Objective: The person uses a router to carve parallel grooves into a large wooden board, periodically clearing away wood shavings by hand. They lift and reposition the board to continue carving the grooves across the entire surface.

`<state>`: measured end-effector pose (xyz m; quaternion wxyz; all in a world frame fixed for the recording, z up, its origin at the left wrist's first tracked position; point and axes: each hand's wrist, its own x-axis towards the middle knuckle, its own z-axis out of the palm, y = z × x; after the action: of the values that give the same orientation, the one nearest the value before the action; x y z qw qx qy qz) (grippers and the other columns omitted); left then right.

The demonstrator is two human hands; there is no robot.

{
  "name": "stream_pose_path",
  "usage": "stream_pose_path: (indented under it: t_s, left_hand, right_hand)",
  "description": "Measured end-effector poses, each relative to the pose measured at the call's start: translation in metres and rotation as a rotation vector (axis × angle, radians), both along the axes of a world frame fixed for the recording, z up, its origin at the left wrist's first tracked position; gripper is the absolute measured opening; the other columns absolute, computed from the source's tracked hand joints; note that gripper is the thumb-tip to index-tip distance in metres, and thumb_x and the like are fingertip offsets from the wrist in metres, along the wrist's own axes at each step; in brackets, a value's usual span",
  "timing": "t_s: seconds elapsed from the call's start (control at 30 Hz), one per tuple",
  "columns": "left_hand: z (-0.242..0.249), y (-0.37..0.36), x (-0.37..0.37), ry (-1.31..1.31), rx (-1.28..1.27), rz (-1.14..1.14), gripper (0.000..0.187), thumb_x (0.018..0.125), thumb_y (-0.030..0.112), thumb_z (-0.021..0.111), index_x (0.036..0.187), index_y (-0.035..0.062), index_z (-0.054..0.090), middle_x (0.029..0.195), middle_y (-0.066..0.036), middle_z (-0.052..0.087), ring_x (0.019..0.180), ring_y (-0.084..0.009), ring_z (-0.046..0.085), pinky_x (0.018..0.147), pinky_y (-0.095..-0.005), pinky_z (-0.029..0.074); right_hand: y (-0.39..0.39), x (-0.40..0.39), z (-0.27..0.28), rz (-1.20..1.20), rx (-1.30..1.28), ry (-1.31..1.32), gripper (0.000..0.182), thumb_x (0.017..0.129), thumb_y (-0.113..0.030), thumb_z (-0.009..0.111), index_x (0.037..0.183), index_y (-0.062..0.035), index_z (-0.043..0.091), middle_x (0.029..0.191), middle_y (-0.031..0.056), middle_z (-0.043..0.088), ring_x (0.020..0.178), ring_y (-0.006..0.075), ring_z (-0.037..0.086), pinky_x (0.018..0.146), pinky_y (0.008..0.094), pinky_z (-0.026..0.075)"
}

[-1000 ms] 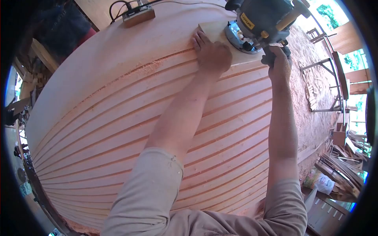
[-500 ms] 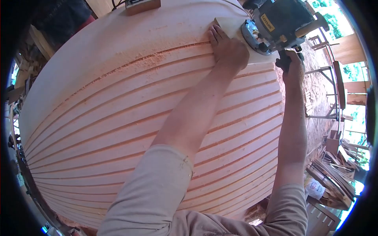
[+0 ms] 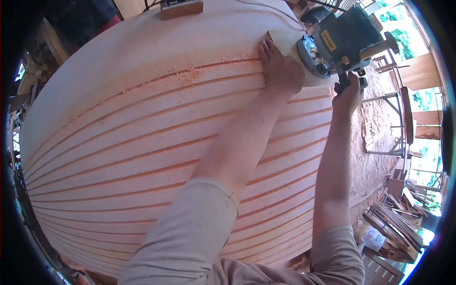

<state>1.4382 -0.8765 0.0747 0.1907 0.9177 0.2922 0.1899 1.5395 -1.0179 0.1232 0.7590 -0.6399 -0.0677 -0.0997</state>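
A dark router with a round metal base stands at the upper right on a flat wooden board. My right hand is closed around the router's black lower handle. Just left of the router, my left hand lies on the board with its fingers stretched out, pressing down on it. Beneath both is a large pale curved wooden panel, cut with long grooves that fan out from the lower left. Shavings lie along the uppermost groove. The router's bit is hidden.
A wooden block sits on the panel's top edge, and a cord runs toward the router. At right are a metal-legged frame, scrap wood and a white bag. Dark clothing shows at upper left.
The view has shifted a little, so the router, board and both hands appear slightly lower and to the right. My right forearm sits further left in view. Both hands keep their places.
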Motion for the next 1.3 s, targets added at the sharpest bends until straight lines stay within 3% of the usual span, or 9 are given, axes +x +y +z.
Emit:
stream_pose_path:
  t_s: [0.17, 0.27, 0.47, 0.8, 1.3]
  left_hand:
    - [-0.003, 0.001, 0.006, -0.054, -0.030, 0.022, 0.048, 0.094, 0.029, 0.041, 0.112, -0.0071, 0.067, 0.148, -0.041, 0.022, 0.142, -0.0531, 0.015, 0.117, -0.0564, 0.005]
    - [-0.011, 0.000, 0.005, -0.059, -0.033, 0.019, 0.048, 0.094, 0.030, 0.040, 0.109, -0.0073, 0.068, 0.148, -0.041, 0.022, 0.141, -0.0537, 0.016, 0.117, -0.0563, 0.005]
    - [-0.009, 0.003, 0.006, -0.054, 0.003, 0.034, 0.049, 0.095, 0.030, 0.040, 0.107, -0.0092, 0.067, 0.146, -0.042, 0.023, 0.141, -0.0542, 0.017, 0.117, -0.0560, 0.007]
    - [-0.021, 0.006, 0.010, -0.073, 0.055, 0.000, 0.051, 0.095, 0.030, 0.041, 0.105, -0.0137, 0.065, 0.143, -0.046, 0.024, 0.138, -0.0571, 0.020, 0.116, -0.0582, 0.010]
    - [-0.019, 0.005, 0.014, -0.072, 0.086, -0.015, 0.049, 0.095, 0.029, 0.042, 0.104, -0.0144, 0.065, 0.138, -0.049, 0.027, 0.136, -0.0599, 0.020, 0.115, -0.0610, 0.009]
  right_hand:
    - [0.011, -0.010, -0.008, -0.003, 0.170, 0.066, 0.017, 0.080, -0.012, 0.068, 0.093, -0.0067, 0.058, 0.074, 0.0048, 0.061, 0.052, 0.0123, 0.053, 0.045, 0.0231, 0.040]
    - [0.003, -0.002, -0.017, 0.160, 0.252, 0.074, 0.013, 0.076, -0.003, 0.069, 0.082, -0.0065, 0.057, 0.069, 0.0008, 0.054, 0.051, 0.0098, 0.047, 0.045, 0.0228, 0.037]
    - [0.012, -0.010, -0.015, 0.122, 0.339, 0.082, 0.023, 0.073, 0.002, 0.064, 0.093, -0.0048, 0.054, 0.072, 0.0040, 0.055, 0.053, 0.0121, 0.050, 0.045, 0.0246, 0.040]
    - [0.019, -0.005, -0.018, 0.052, 0.444, 0.041, 0.031, 0.067, 0.005, 0.065, 0.097, 0.0005, 0.056, 0.071, 0.0063, 0.056, 0.048, 0.0111, 0.047, 0.044, 0.0238, 0.034]
    - [0.017, 0.001, -0.020, 0.030, 0.458, 0.096, 0.027, 0.066, 0.007, 0.065, 0.089, -0.0019, 0.054, 0.071, 0.0061, 0.056, 0.048, 0.0134, 0.048, 0.044, 0.0253, 0.036]
